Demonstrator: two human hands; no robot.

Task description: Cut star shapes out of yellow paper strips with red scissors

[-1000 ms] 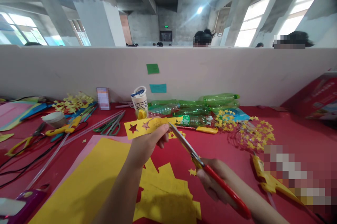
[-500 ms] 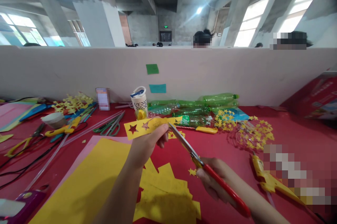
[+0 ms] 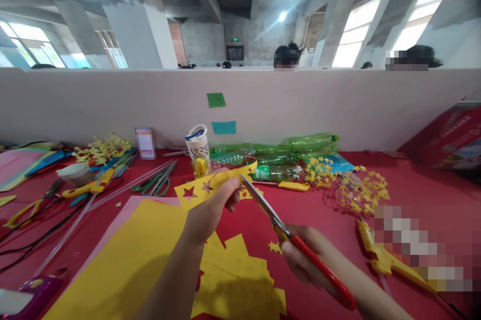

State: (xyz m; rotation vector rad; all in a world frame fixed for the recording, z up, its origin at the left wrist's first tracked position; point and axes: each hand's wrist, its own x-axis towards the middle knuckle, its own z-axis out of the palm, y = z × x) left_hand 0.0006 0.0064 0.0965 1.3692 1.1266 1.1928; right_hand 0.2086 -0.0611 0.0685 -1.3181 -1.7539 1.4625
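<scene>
A yellow paper strip (image 3: 197, 191) with star-shaped holes is pinched in my left hand (image 3: 220, 200), thumb on top. My right hand (image 3: 306, 255) grips scissors (image 3: 263, 205) with red handles. Their blade tips meet the strip beside my left thumb; whether the blades are parted there is hard to see. Small cut yellow stars (image 3: 275, 247) lie on the red table just left of my right hand. Under my left forearm are a large yellow sheet (image 3: 124, 255) and, to its right, a pile of yellow paper pieces (image 3: 236, 280).
Green plastic bottles (image 3: 276, 154) and a patterned cup (image 3: 198, 147) stand or lie along the white partition (image 3: 112, 104). Yellow star garlands (image 3: 363, 190) and a yellow glue gun (image 3: 376, 255) are at right. Green-handled scissors (image 3: 160, 182), cords and pliers (image 3: 28, 212) are at left.
The strip has tilted and curled, its right end rising a little and its left end dipping. Both hands and the scissors stay in nearly the same place.
</scene>
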